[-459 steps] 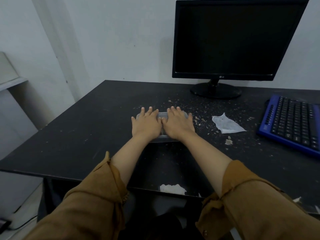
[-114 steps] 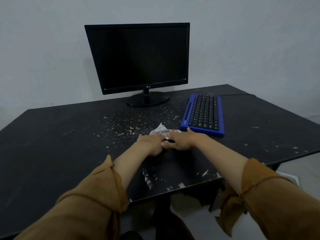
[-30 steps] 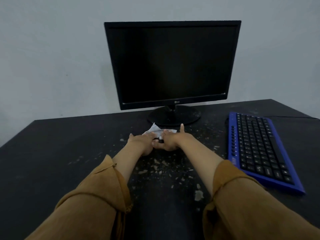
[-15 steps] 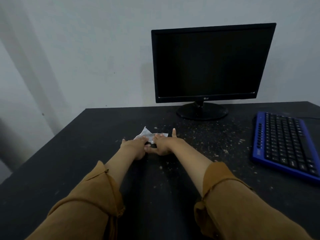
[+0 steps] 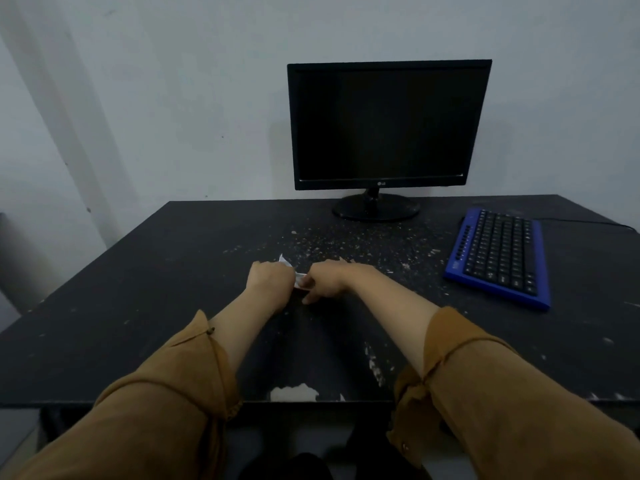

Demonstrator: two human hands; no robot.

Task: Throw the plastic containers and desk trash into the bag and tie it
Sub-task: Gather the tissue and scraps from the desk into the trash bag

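Head view: both hands, left (image 5: 270, 283) and right (image 5: 327, 280), are pinching a tissue (image 5: 297, 274) over the desk (image 5: 138, 271), crumbs (image 5: 363, 247) remaining, no bag in sight, tying undone.

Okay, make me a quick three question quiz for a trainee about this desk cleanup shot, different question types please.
1. True or false: the blue keyboard lies to the right of the monitor stand.
2. Multiple choice: what do the left hand and right hand hold between them? A) a plastic container B) a white scrap of paper C) a trash bag
3. Fill in: pale crumbs are scattered over the black desk mostly in front of the ______.

Key: 1 true. 2 B, both hands have a grip on it. 3 monitor.
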